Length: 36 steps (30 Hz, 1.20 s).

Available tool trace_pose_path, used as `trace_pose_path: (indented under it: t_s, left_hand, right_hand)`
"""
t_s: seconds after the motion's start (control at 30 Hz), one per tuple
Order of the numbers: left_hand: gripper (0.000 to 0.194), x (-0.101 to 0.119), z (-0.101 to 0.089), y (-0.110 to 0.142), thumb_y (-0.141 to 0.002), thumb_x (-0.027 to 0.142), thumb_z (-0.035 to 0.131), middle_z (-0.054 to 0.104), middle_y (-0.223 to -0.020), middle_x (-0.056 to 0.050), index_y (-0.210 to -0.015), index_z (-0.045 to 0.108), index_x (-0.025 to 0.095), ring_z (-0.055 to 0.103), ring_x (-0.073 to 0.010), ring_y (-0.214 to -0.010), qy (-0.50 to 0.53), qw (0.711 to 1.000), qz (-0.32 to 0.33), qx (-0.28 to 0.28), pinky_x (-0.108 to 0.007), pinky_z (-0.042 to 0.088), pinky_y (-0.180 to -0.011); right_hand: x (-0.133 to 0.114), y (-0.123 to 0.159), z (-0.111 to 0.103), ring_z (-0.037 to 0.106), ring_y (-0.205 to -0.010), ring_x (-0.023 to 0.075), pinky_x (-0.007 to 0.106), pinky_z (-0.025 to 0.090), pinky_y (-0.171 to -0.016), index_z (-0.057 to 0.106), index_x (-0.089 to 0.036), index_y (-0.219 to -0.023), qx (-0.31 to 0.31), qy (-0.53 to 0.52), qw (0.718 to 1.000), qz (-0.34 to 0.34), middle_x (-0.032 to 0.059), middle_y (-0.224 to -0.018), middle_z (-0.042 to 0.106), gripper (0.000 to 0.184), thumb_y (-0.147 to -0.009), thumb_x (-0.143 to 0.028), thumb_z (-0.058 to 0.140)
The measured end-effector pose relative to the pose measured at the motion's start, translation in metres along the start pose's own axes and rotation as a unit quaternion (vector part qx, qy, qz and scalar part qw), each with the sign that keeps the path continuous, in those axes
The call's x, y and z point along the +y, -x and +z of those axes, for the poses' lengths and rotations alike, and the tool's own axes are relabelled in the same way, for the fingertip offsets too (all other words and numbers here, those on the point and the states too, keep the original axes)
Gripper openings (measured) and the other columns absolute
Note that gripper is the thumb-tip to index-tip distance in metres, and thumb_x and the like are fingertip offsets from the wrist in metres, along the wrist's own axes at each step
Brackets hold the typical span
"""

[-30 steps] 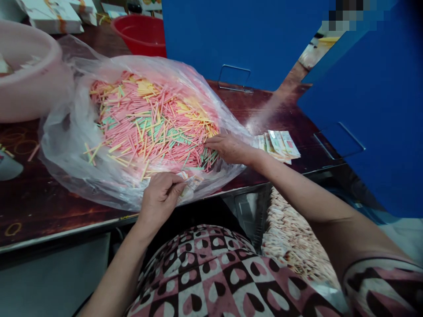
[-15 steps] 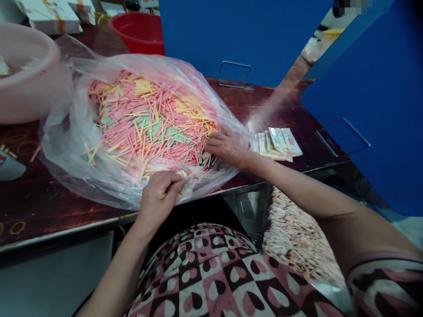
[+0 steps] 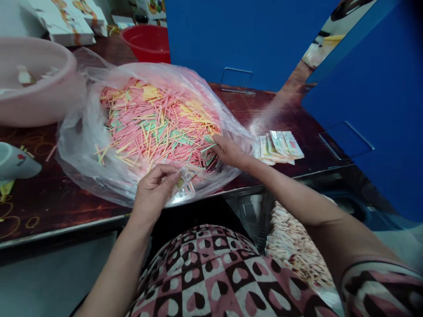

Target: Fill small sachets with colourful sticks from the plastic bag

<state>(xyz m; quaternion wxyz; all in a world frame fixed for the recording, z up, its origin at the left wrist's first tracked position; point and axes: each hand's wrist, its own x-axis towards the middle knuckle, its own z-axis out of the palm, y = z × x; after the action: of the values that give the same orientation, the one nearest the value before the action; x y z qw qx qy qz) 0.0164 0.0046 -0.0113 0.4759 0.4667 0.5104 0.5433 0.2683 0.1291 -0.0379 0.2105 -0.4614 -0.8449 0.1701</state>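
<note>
Short pink, yellow and green sticks (image 3: 145, 127) fill a large clear plastic bag (image 3: 79, 165) lying wide open on the table. At its near edge, my left hand (image 3: 153, 189) is closed, with small printed plastic packets (image 3: 189, 175) pinched between thumb and fingers. My right hand (image 3: 230, 152) reaches into the right side of the heap. Its thumb and fingers close round several sticks there, though the fingertips are partly hidden. To the right of the bag lies an overlapping row of printed packets (image 3: 280, 147).
A pale pink tub (image 3: 42, 103) stands left of the bag, with a white cup (image 3: 20, 165) in front. Behind are a red basin (image 3: 145, 42) and white boxes (image 3: 71, 37). Blue panels (image 3: 251, 35) border the table. Many packets (image 3: 294, 246) fill a container below.
My right hand's fingers have drawn together around sticks. The packets in my left hand are tilted more upward and show more. The whole view has shifted slightly.
</note>
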Motion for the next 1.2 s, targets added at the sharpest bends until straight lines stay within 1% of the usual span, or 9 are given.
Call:
trace_pose_path:
  t_s: [0.17, 0.3, 0.43, 0.57, 0.67, 0.77, 0.93, 1.1, 1.2]
  left_hand:
    - [0.017, 0.002, 0.004, 0.001, -0.075, 0.033, 0.086, 0.072, -0.083, -0.001, -0.078, 0.075, 0.020, 0.063, -0.0137, -0.077, 0.015, 0.999, 0.016, -0.034, -0.024, 0.048, -0.074]
    - [0.015, -0.003, 0.005, 0.001, -0.077, 0.032, 0.084, 0.072, -0.084, -0.001, -0.080, 0.076, 0.020, 0.061, -0.0125, -0.075, 0.019, 0.999, 0.023, -0.026, -0.024, 0.046, -0.072]
    - [0.016, -0.004, 0.008, -0.001, -0.075, 0.031, 0.086, 0.071, -0.084, 0.000, -0.080, 0.075, 0.021, 0.062, -0.0116, -0.077, 0.062, 0.998, 0.020, 0.012, -0.022, 0.047, -0.074]
    - [0.016, 0.001, 0.012, -0.004, -0.071, 0.028, 0.087, 0.070, -0.085, -0.001, -0.077, 0.074, 0.020, 0.063, -0.0126, -0.082, 0.074, 0.996, 0.032, 0.028, -0.023, 0.049, -0.078]
    - [0.017, 0.004, 0.016, -0.006, -0.067, 0.026, 0.087, 0.069, -0.086, -0.001, -0.073, 0.073, 0.020, 0.063, -0.0137, -0.084, 0.079, 0.996, 0.036, 0.032, -0.024, 0.049, -0.079]
    - [0.020, 0.005, 0.022, -0.007, -0.063, 0.026, 0.088, 0.068, -0.087, -0.001, -0.071, 0.072, 0.019, 0.062, -0.0137, -0.083, 0.098, 0.994, 0.018, 0.034, -0.024, 0.049, -0.078]
    - [0.027, 0.007, 0.027, -0.008, -0.059, 0.029, 0.092, 0.067, -0.091, -0.002, -0.070, 0.069, 0.019, 0.062, -0.0143, -0.086, 0.119, 0.992, -0.011, 0.031, -0.026, 0.050, -0.082]
    - [0.030, 0.008, 0.031, -0.008, -0.057, 0.029, 0.096, 0.066, -0.090, 0.000, -0.069, 0.070, 0.018, 0.061, -0.0115, -0.084, 0.161, 0.986, -0.028, 0.023, -0.023, 0.049, -0.081]
    - [0.031, 0.010, 0.033, -0.007, -0.056, 0.029, 0.097, 0.066, -0.091, 0.000, -0.069, 0.070, 0.018, 0.061, -0.0115, -0.086, 0.176, 0.984, -0.030, 0.022, -0.023, 0.049, -0.081]
  right_hand:
    - [-0.010, -0.003, -0.002, 0.057, -0.072, 0.0157, 0.027, 0.046, -0.066, 0.053, -0.021, -0.080, -0.016, -0.175, 0.984, 0.025, 0.0006, -0.078, 0.063, 0.025, -0.102, -0.029, 0.044]
    - [-0.018, -0.004, -0.006, 0.054, -0.072, 0.0169, 0.029, 0.044, -0.070, 0.053, -0.021, -0.079, -0.011, -0.082, 0.996, 0.023, 0.0018, -0.075, 0.061, 0.025, -0.101, -0.028, 0.044]
    - [-0.023, 0.001, 0.002, 0.061, -0.084, 0.0240, 0.036, 0.047, -0.081, 0.058, -0.020, -0.096, 0.031, 0.033, 0.999, 0.007, 0.0101, -0.091, 0.068, 0.017, -0.102, -0.028, 0.044]
    - [-0.022, 0.008, 0.012, 0.065, -0.101, 0.0254, 0.039, 0.049, -0.090, 0.062, -0.019, -0.107, -0.004, -0.002, 1.000, -0.028, 0.0133, -0.106, 0.071, 0.019, -0.102, -0.022, 0.044]
    - [-0.021, 0.008, 0.005, 0.065, -0.095, 0.0229, 0.038, 0.050, -0.090, 0.064, -0.020, -0.100, 0.075, -0.089, 0.993, 0.016, 0.0094, -0.099, 0.072, 0.022, -0.104, -0.030, 0.045]
    - [-0.029, 0.007, -0.014, 0.064, -0.087, 0.0193, 0.036, 0.051, -0.089, 0.064, -0.020, -0.090, 0.158, -0.225, 0.959, 0.072, 0.0046, -0.090, 0.072, 0.035, -0.103, -0.049, 0.049]
    - [-0.068, 0.011, -0.035, 0.069, -0.089, 0.0191, 0.039, 0.054, -0.093, 0.062, -0.024, -0.093, 0.194, -0.442, 0.873, 0.063, 0.0014, -0.088, 0.075, 0.040, -0.095, -0.064, 0.061]
    - [-0.119, 0.019, -0.027, 0.073, -0.103, 0.0221, 0.043, 0.058, -0.095, 0.057, -0.028, -0.097, 0.218, -0.550, 0.805, 0.048, 0.0008, -0.096, 0.077, 0.036, -0.094, -0.063, 0.061]
    - [-0.137, 0.021, -0.016, 0.072, -0.108, 0.0229, 0.044, 0.059, -0.094, 0.057, -0.028, -0.097, 0.234, -0.590, 0.772, 0.041, 0.0010, -0.101, 0.078, 0.029, -0.095, -0.057, 0.060]
